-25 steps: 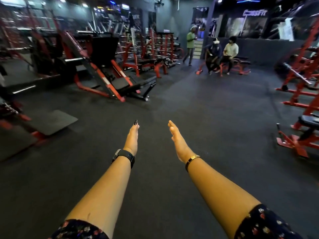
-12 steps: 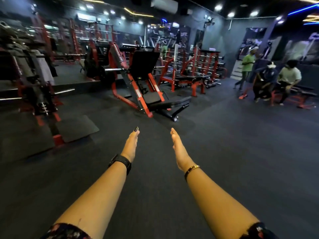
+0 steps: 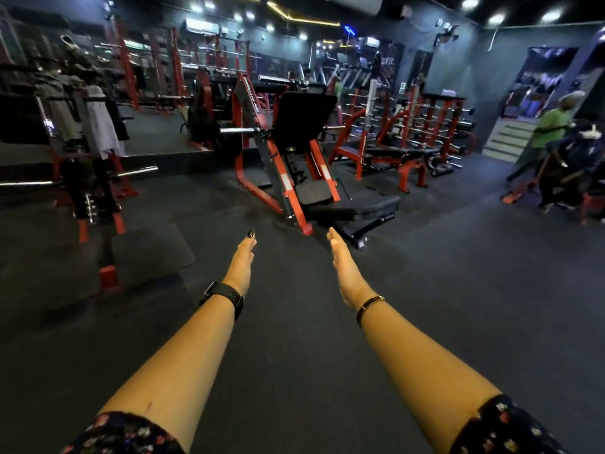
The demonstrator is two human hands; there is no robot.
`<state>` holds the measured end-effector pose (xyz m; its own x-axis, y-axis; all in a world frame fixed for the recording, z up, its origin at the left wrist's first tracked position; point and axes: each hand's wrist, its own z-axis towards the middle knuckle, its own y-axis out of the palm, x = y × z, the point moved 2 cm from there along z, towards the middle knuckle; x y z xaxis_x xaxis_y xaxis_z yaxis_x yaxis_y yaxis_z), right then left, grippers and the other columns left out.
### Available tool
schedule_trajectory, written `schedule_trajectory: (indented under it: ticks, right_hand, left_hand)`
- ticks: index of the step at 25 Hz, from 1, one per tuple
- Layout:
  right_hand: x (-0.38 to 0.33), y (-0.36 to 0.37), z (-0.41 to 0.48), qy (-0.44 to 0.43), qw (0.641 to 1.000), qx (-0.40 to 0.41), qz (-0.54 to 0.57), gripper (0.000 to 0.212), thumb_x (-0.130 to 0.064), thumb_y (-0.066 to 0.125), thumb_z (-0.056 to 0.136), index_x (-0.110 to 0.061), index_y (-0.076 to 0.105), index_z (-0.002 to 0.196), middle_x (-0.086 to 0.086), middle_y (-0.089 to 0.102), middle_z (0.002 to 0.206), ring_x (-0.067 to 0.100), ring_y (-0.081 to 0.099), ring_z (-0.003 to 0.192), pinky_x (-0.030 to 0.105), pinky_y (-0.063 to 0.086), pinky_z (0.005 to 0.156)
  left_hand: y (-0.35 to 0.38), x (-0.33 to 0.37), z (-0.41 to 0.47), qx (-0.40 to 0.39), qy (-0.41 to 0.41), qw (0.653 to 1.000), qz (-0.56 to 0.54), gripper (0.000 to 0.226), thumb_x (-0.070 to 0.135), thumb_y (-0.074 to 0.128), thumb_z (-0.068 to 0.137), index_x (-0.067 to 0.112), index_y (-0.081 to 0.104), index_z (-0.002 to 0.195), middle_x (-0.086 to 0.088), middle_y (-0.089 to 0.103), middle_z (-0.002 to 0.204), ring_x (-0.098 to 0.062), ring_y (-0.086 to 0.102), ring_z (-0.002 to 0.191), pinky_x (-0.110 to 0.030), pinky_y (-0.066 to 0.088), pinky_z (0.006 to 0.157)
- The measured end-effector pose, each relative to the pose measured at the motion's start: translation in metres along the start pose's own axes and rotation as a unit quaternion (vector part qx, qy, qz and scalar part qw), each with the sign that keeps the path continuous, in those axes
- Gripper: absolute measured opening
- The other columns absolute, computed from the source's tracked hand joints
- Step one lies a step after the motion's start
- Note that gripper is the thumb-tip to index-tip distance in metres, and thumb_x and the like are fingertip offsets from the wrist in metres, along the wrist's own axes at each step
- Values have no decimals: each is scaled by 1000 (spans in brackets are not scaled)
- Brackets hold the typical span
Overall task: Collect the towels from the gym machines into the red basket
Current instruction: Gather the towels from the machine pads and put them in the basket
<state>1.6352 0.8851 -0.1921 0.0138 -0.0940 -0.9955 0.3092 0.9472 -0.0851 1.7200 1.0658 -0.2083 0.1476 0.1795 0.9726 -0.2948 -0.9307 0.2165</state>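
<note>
Both arms stretched fwd over the dark floor [image 3: 425, 290]. Left hand [image 3: 243, 262] and right hand [image 3: 343, 267] flat, fingers straight & together, holding nothing, same pose as 0.5 s ago. View has swung further left since then: red/black leg-press machine [image 3: 294, 165] now sits centre, just beyond the fingertips; ppl at right [image 3: 550, 132] slid to the frame edge. Pale towels [image 3: 100, 126] hang on the rack at left, now closer in. Red basket not in sight.
</note>
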Motion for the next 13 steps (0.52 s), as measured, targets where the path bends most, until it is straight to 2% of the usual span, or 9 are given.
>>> schedule_trajectory:
  ticks: [11,13]
  right_hand:
    - [14,-2,334,-3,998,-53,22,49,-37,23,103,-29,18,151,-8,15,159,11,12,146,31,10,115]
    - [25,0,400,-8,997,-71,18,49,-39,24,102,-31,18,151,-8,14,159,12,12,147,34,9,117]
  left_hand:
    - [26,32,310,30,17,999,0,57,45,24,100,22,19,151,1,19,159,-17,14,148,-34,9,121]
    - [28,34,370,37,17,999,-4,57,46,25,100,21,20,151,2,20,158,-16,15,147,-34,9,121]
